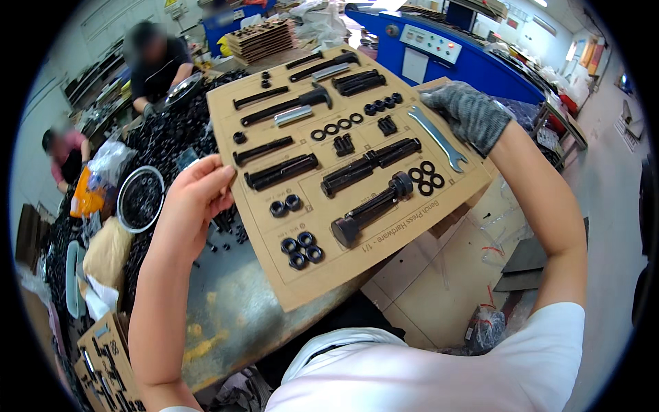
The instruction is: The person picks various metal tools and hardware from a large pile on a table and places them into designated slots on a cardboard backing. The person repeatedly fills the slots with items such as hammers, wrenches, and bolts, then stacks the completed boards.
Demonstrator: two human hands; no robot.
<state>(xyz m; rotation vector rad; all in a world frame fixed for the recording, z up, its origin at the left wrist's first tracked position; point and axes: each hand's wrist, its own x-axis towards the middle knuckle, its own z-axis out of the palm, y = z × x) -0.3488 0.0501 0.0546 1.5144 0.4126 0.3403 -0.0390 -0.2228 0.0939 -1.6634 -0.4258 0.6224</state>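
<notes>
Workshop bench, a grey metal table (233,302) heaped with loose black hardware, sits under you, with a blue machine (473,62) behind. You hold the flat brown cardboard card of shrink-wrapped black bolts, nuts and washers (347,168) tilted up off the table, likely to look over the packed parts. Your bare left hand (195,199) is clamped on its left edge, your grey-gloved right hand (467,113) gripping the far right corner beside the silver flat wrench (439,141), so the card stays level between two opposite holds.

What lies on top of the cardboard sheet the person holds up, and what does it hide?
On the cardboard sheet: black bolts, nuts, washers, a wrench. The table beneath it is hidden.
</notes>
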